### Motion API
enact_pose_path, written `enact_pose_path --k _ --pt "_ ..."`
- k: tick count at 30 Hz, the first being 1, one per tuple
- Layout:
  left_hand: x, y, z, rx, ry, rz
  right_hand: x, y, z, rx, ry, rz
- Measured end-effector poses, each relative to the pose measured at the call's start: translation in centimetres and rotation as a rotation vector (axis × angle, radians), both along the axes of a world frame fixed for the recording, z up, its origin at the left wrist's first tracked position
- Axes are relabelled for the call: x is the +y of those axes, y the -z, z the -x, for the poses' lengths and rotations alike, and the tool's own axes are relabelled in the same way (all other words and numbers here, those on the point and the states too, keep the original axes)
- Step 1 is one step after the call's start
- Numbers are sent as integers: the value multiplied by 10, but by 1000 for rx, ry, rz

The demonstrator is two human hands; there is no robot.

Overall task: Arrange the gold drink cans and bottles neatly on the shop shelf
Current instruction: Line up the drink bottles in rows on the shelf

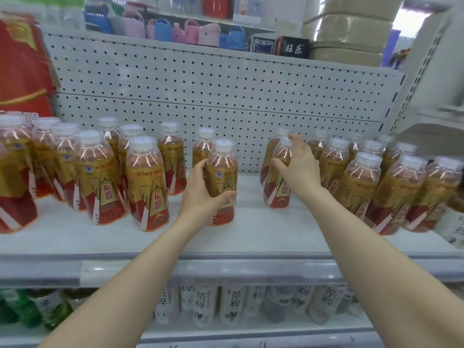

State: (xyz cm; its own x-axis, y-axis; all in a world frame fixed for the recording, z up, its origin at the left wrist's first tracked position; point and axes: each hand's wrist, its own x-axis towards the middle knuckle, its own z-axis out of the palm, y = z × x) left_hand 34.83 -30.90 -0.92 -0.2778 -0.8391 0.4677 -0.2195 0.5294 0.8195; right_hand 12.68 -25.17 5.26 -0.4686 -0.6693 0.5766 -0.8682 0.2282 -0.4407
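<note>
- Shelf (251, 237): bare strip along the whole front lip, in front of all bottles.
- Open gap mid-shelf between the two held bottles, running back to the pegboard (226, 96).
- Left group (105, 172): gold-and-red bottles packed close, several rows deep, upright; far-left ones blurred.
- Right group (376, 182): same bottles, tight cluster up to the shelf's right end; the front ones look tilted, possibly lens distortion.
- Left hand (198, 194): fingers wrapped partway around the left bottle (222, 182), thumb across the lower front label, fingers behind. Bottle stands upright on the shelf, forward of the back row, just right of the left group.
- Right hand (298, 169): curled over the right bottle (280, 177) from its right side, fingertips near the cap, thumb on the shoulder. Bottle sits on the shelf at the left edge of the right group, another bottle just behind it.
- Both grips closed on the bottles, not spread flat.
- Lower shelf: white-label bottles (231, 305) in a row, green ones (37, 310) at left.
</note>
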Motion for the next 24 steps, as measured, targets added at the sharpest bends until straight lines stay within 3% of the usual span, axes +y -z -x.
enact_pose_path --k 7,10,14,16,19,24 --pt "1 0 0 2 -3 -8 -1 0 0 -19 -8 -47" --pt "6 3 -6 -33 33 -11 -1 -3 -3 89 77 -101" --pt "18 13 -30 -108 -27 128 2 1 -39 264 -45 179" --pt "25 17 -47 -126 -151 328 5 10 -68 196 -201 286" --pt "32 21 -73 -69 -347 488 6 24 -113 -21 -359 287" --pt "28 21 -107 -29 -522 358 4 27 -142 -251 -342 134"
